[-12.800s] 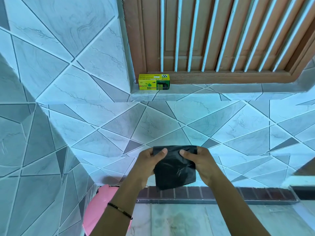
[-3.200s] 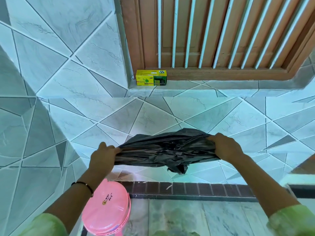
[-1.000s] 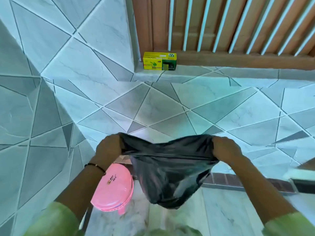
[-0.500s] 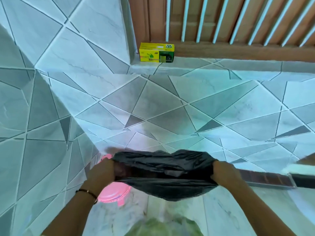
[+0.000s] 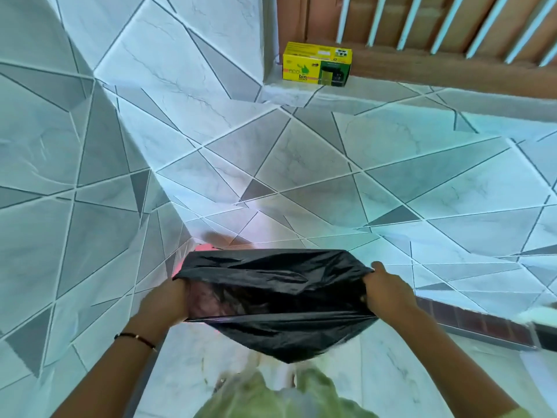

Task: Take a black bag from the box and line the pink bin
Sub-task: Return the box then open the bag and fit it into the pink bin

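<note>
I hold a black bag [image 5: 277, 300] stretched wide between both hands, its mouth open towards me. My left hand [image 5: 165, 303] grips the bag's left edge and my right hand [image 5: 384, 292] grips the right edge. The pink bin [image 5: 201, 246] is almost fully hidden under the bag; only a pink sliver shows at the bag's upper left, against the tiled wall. The yellow and green bag box [image 5: 316, 64] stands on the tiled ledge far above, below the wooden door.
Tiled walls [image 5: 90, 176] close in on the left and ahead, meeting in a corner by the bin. A dark brick strip [image 5: 470, 319] runs along the floor at the right. A wooden barred door [image 5: 422, 31] is above the ledge.
The bag has come down over the pink bin and its mouth has spread wider; the bin, partly visible half a second ago, is now nearly covered.
</note>
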